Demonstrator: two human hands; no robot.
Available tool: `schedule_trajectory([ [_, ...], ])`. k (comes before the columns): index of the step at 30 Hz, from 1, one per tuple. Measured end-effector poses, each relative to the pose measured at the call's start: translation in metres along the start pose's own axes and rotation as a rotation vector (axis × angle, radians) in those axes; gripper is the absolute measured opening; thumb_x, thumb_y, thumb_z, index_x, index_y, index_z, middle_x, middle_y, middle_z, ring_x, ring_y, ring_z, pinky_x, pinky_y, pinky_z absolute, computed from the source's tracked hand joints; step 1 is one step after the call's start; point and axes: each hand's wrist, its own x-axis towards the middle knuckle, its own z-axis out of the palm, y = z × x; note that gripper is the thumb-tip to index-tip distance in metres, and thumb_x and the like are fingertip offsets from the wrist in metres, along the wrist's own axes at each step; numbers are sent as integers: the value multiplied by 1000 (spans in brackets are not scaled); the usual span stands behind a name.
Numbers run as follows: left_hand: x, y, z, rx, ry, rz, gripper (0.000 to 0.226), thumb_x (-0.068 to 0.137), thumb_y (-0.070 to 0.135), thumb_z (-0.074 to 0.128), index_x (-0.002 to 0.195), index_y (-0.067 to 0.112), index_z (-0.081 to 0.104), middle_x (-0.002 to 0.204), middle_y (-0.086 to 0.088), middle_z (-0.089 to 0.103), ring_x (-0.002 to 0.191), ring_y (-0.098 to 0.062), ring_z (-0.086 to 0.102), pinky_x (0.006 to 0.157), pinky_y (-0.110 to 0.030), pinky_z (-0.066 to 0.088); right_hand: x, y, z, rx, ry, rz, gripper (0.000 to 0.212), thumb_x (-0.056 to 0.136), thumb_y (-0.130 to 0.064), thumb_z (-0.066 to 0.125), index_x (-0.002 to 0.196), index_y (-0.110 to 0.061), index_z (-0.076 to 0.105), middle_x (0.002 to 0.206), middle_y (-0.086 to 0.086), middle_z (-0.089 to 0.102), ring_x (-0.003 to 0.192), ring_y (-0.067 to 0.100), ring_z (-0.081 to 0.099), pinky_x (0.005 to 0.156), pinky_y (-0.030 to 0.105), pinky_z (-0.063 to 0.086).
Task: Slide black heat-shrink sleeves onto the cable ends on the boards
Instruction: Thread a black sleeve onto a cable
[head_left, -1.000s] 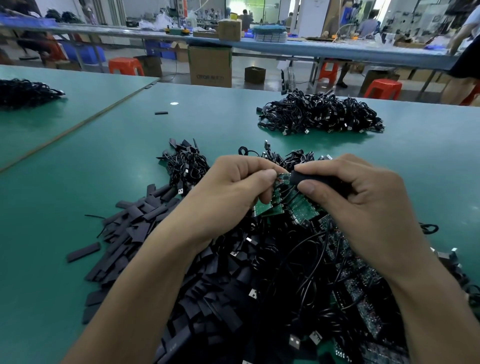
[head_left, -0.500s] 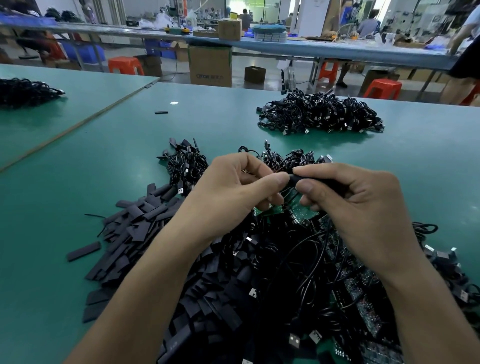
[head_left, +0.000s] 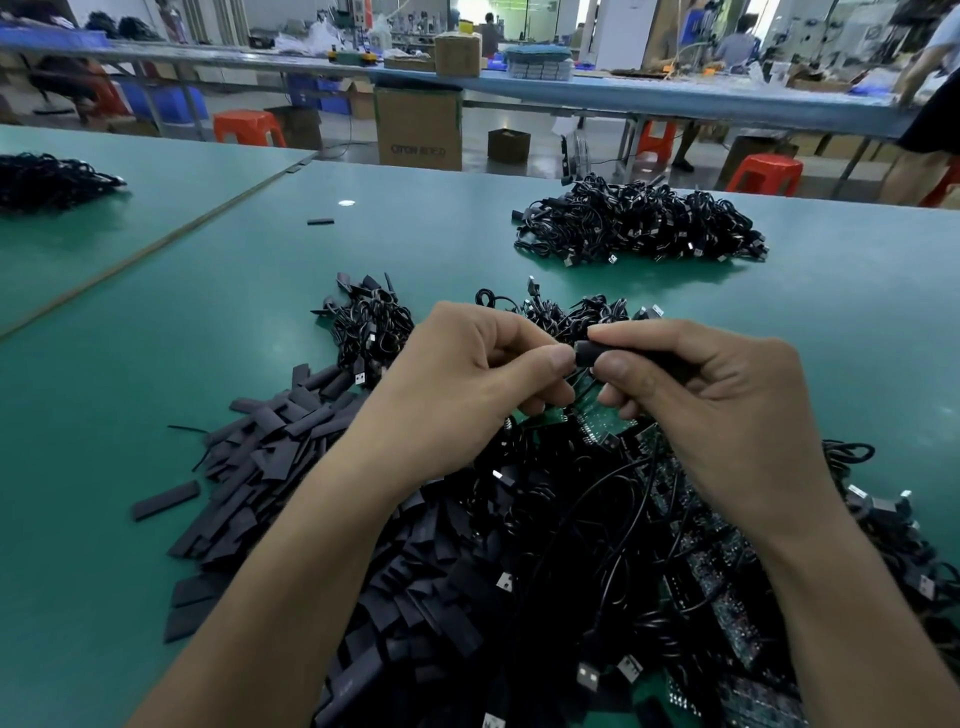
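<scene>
Since 1 s ago: L hand (head_left: 467, 395) and R hand (head_left: 727, 410) closer together; green board (head_left: 597, 415) that showed between them is now mostly hidden behind fingers. R thumb + forefinger pinch black sleeve (head_left: 589, 352), held above the heap mid-table (head_left: 156, 322). L fingers curled, pinching board at sleeve's mouth; exact contact hidden. Sleeve long axis runs left-right, open mouth toward L hand. Risks: board edge snags mouth and sleeve buckles if pushed off-axis; tangled cables (head_left: 571, 519) below could drag board back out.
</scene>
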Motion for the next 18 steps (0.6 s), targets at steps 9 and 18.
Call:
schedule_trajectory([
  [9,-1,1,0,64,-31,19,13,97,17,64,92,18,75,81,9,77,75,-7,72,76,-24,59,-1,-7,4,31,50,36,27,85,-17,74,109,-29,72,88,-14,76,69,9,71,64,15,55],
  [18,-2,2,8,29,31,16,14,95,22,66,86,19,75,76,9,76,71,-7,72,72,-25,60,0,-10,22,134,351,64,28,86,-11,77,109,-24,68,84,-10,76,71,11,74,67,18,57],
])
